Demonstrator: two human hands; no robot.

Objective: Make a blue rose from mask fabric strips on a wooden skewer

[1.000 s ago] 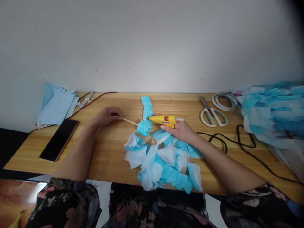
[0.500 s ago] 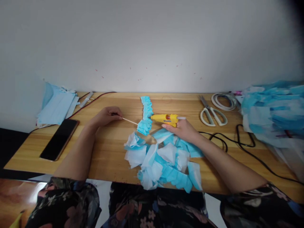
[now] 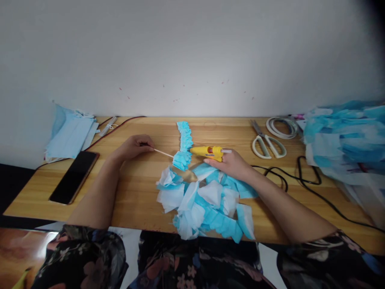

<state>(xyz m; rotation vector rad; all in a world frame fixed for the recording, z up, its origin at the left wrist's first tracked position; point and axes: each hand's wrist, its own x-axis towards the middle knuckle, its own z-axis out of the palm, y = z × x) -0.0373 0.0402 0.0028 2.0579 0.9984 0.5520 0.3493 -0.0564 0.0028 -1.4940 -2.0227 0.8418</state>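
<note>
left hand (image 3: 135,147) pinches stick (image 3: 163,152), right hand (image 3: 234,164) grips glue gun (image 3: 214,151); frill (image 3: 185,139) seems light, soft, best held by stick.

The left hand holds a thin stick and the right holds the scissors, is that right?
Not quite: in the head view, the right hand holds a yellow glue gun, while the scissors lie apart. The left hand does hold a thin stick.

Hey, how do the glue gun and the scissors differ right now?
The glue gun is mostly yellow; the scissors have white handles and grey blades. The right hand holds the glue gun; the scissors lie on the table. The glue gun points at the pleated strip; the scissors point toward the wall.
</note>
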